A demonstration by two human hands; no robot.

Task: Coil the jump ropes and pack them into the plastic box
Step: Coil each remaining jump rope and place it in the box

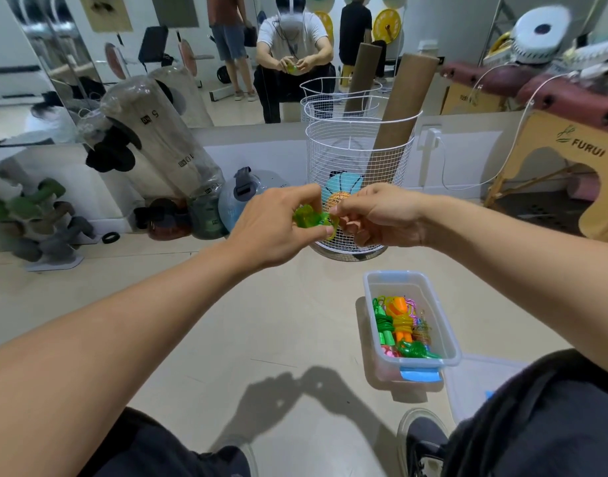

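Note:
I hold a green jump rope (309, 218), bunched into a small coil, in front of me at chest height. My left hand (278, 225) grips the coil with curled fingers. My right hand (374, 215) pinches the rope's right side with thumb and fingertips. Most of the rope is hidden inside my hands. On the floor to the lower right stands the clear plastic box (447, 325), and inside it lie several coiled ropes (402, 328) in green, orange and pink.
A white wire basket (392, 149) with balls and a cardboard tube stands just behind my hands. The box lid (474, 383) lies on the floor by my right knee. Weights and a rack sit at the left, and a mirror wall is behind.

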